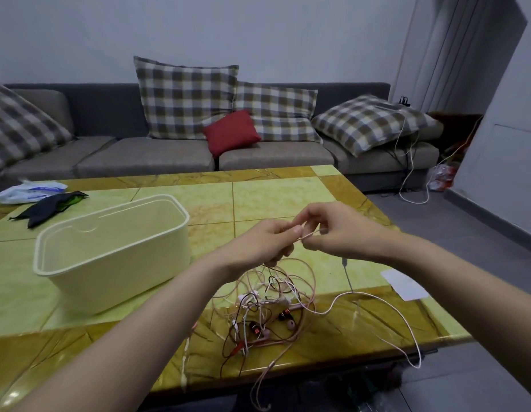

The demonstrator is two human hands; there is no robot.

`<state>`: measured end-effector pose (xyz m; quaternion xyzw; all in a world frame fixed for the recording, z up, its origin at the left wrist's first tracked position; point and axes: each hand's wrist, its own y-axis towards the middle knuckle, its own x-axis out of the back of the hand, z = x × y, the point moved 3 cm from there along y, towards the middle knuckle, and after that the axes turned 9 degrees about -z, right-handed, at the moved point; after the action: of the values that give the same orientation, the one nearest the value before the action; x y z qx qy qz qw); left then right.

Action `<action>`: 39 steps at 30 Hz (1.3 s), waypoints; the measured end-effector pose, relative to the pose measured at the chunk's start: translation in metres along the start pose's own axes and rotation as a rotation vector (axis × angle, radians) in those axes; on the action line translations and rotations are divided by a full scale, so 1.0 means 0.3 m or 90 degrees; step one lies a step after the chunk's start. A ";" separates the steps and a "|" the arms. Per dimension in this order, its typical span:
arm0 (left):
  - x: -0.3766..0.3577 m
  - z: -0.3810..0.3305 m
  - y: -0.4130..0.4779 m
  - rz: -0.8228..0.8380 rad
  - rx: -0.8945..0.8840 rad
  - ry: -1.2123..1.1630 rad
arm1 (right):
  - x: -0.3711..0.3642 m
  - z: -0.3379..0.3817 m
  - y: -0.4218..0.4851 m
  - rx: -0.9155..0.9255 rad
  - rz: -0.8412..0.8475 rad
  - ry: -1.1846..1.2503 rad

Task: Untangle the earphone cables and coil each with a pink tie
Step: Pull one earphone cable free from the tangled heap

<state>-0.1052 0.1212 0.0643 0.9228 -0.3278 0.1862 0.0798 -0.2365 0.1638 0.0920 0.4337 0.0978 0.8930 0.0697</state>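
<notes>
My left hand [267, 242] and right hand [338, 230] are raised close together above the surface [258, 197]. Each is curled tight, and the fingers [295, 231] pinch one thin pinkish strand [310, 234] stretched short between them. I hold it up and taut, I think, so I can follow where this one cable runs and draw it free while the rest hangs slack.

The tangle [267, 304] lies at 6 o'clock from my hands, near the front edge. It is a loose knot of pink, white and dark loops with earbuds caught in it. Some loops rise to my left hand, and a white cable [386, 307] trails away towards 4 o'clock and over the edge. Nothing is coiled yet, and I cannot pick out a pink tie.

An open cream tub [124, 281] stands at 9 o'clock, probably for the finished coils. A white slip of paper [405, 283] lies at 4 o'clock, and a dark cloth [47, 208] and a plastic bag [29, 191] lie at 10 o'clock. The surface is glossy yellow-green tile with a brown border. At 12 o'clock is a grey sofa [139, 156] with checked cushions and a red cushion [231, 132].
</notes>
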 end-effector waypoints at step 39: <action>0.070 -0.049 -0.027 -0.207 -0.123 -0.076 | -0.257 0.002 -0.031 -0.070 0.018 0.057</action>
<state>-0.0892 0.1193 0.0859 0.9611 -0.1946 0.0836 0.1773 -0.1885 0.1566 0.0315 0.3903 0.0454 0.9164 0.0760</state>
